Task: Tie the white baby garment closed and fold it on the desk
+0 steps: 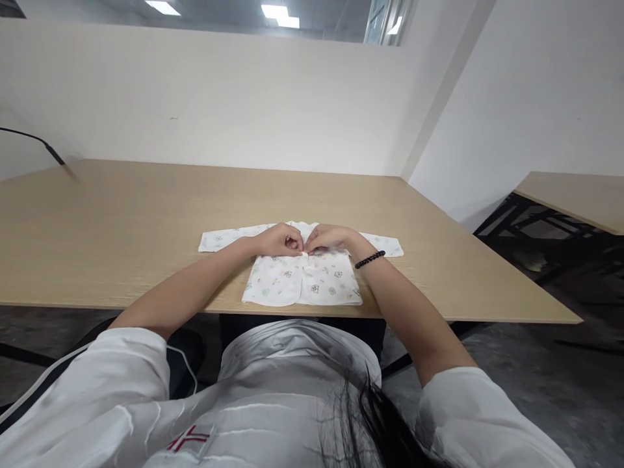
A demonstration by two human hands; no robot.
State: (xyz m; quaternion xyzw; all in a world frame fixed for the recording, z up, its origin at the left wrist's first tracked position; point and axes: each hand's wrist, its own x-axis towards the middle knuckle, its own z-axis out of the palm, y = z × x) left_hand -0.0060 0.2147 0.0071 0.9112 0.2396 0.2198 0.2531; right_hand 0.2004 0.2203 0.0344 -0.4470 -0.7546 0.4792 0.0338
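Note:
A small white baby jacket point(277, 279) with a green and pink print lies flat on the table, its sleeves stretched out to both sides and its hem towards me. Down the middle, its two front edges meet. My left hand point(283, 240) pinches the cloth at this front seam from the left. From the right, my right hand point(329, 238) also pinches the cloth there, its fingertips almost touching those of the left. A dark beaded bracelet point(370, 259) circles my right wrist. Whatever fastener lies between the fingertips is hidden.
The wooden table point(146, 214) reaches back to a white wall point(234, 97) with a window above. A thin black stalk point(53, 153) stands at the far left. Another table point(575, 195) is at the right. A pale cable point(58, 364) runs beside my left side.

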